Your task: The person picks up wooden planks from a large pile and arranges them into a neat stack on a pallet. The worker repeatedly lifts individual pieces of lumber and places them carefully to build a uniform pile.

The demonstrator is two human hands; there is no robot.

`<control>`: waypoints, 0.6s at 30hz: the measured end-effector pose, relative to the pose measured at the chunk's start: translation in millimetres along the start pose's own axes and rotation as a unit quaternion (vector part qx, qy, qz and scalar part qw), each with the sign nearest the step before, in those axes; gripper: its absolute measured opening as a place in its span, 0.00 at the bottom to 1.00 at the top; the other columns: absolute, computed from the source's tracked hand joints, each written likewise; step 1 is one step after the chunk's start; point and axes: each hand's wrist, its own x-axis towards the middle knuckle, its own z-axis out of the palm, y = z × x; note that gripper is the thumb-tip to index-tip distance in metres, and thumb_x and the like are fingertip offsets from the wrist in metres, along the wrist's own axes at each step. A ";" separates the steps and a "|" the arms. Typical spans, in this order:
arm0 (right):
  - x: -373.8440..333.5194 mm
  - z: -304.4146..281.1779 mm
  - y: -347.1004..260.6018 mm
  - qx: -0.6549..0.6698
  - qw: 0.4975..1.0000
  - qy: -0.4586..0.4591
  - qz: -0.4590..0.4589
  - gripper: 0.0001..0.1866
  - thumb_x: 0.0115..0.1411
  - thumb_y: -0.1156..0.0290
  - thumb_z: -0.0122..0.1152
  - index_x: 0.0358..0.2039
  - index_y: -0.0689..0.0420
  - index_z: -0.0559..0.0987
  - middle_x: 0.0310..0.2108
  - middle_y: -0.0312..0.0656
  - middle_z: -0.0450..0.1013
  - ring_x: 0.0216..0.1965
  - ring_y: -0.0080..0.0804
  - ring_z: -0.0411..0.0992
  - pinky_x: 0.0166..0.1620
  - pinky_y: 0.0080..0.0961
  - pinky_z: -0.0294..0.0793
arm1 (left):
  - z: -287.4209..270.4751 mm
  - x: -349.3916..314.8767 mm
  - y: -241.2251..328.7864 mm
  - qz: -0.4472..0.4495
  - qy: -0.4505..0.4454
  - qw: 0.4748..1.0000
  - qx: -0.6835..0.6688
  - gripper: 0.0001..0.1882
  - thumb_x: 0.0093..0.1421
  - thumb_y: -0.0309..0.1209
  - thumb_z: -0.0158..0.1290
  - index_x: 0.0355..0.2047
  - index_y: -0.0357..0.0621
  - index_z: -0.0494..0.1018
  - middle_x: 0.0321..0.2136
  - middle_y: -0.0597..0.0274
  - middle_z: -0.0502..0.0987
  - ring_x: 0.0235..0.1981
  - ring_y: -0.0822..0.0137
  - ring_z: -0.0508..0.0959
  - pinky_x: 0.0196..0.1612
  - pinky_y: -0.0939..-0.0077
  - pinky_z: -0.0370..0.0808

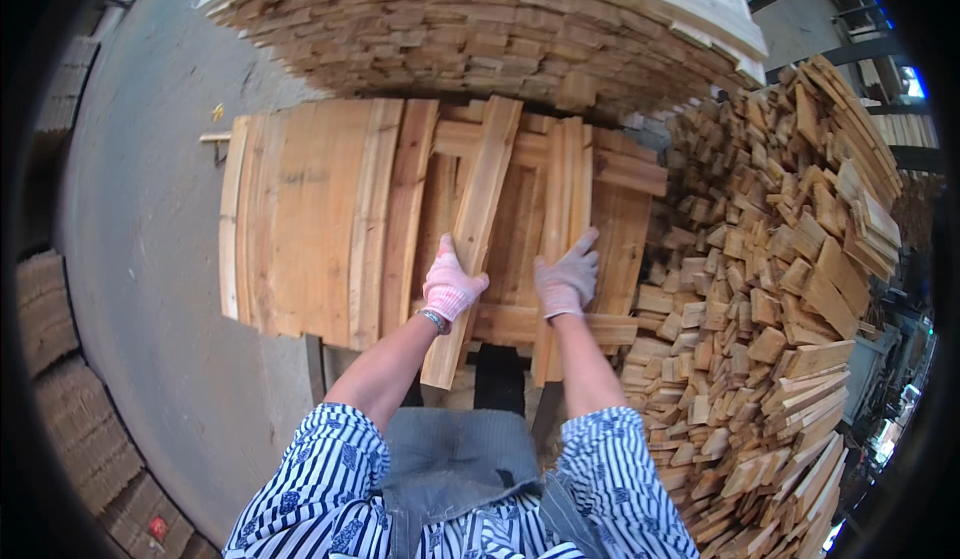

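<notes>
My left hand (455, 284), in a pink knit glove, is closed around a loose wooden plank (490, 179). This plank lies at a slant over the stack of boards, and its near end sticks out past the stack's edge. My right hand (567, 277), in a greyer pink glove, grips narrow upright boards (568, 174) farther right; its thumb is on their left side and the fingers on their right. Wide flat boards (310, 209) lie side by side to the left of both hands. Cross boards (505, 324) run beneath the held pieces.
A tall stack of planks (480, 39) stands across the far side. On the right rises a big heap of board ends (760, 289). More stacked wood (80, 419) lines the left edge, beyond the grey floor (150, 259). My grey apron (450, 459) is close to the near edge.
</notes>
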 end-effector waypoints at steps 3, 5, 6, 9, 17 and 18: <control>15.8 4.4 35.6 0.125 0.989 -0.014 -0.075 0.63 0.51 0.55 0.73 0.74 0.55 0.36 0.62 0.61 0.61 0.60 0.52 0.67 0.60 0.40 0.71 | -42.6 -28.9 -22.8 0.020 -0.010 0.996 -0.090 0.56 0.48 0.37 0.67 0.71 0.36 0.45 0.60 0.39 0.69 0.58 0.51 0.75 0.61 0.67 0.72; 5.8 1.6 45.7 0.299 0.944 -0.098 -0.103 0.63 0.48 0.63 0.76 0.74 0.55 0.40 0.61 0.58 0.64 0.59 0.47 0.68 0.59 0.38 0.73 | -47.6 -20.0 -69.1 0.055 0.078 0.992 -0.086 0.56 0.49 0.34 0.67 0.71 0.35 0.44 0.62 0.39 0.67 0.60 0.50 0.72 0.63 0.67 0.70; -12.2 -18.8 42.2 0.434 0.877 -0.182 -0.092 0.63 0.47 0.66 0.77 0.74 0.54 0.41 0.60 0.55 0.65 0.57 0.44 0.69 0.59 0.36 0.73 | -63.9 -26.3 -81.7 0.067 0.121 0.985 -0.100 0.57 0.48 0.33 0.67 0.71 0.35 0.44 0.63 0.39 0.65 0.62 0.49 0.70 0.65 0.66 0.68; -52.8 -43.2 20.1 0.633 0.698 -0.315 -0.112 0.61 0.46 0.74 0.77 0.73 0.51 0.46 0.57 0.48 0.68 0.55 0.37 0.70 0.57 0.32 0.74 | -109.7 2.3 -126.3 0.026 0.164 0.986 -0.008 0.62 0.48 0.39 0.68 0.72 0.34 0.39 0.69 0.38 0.54 0.70 0.46 0.55 0.71 0.60 0.54; -86.0 52.6 -130.3 0.633 0.678 -0.351 -0.126 0.58 0.52 0.74 0.72 0.74 0.56 0.42 0.61 0.46 0.66 0.57 0.34 0.69 0.56 0.27 0.73 | -156.1 73.9 -174.8 -0.038 0.021 0.975 0.217 0.72 0.46 0.50 0.65 0.70 0.30 0.23 0.72 0.33 0.25 0.72 0.34 0.25 0.72 0.42 0.31; -85.1 67.7 -149.4 0.617 0.701 -0.346 -0.092 0.60 0.53 0.72 0.73 0.74 0.57 0.39 0.61 0.47 0.66 0.58 0.34 0.68 0.57 0.27 0.73 | -155.9 75.1 -172.6 -0.057 0.006 0.971 0.234 0.72 0.46 0.50 0.65 0.70 0.30 0.23 0.72 0.33 0.24 0.72 0.34 0.24 0.72 0.42 0.31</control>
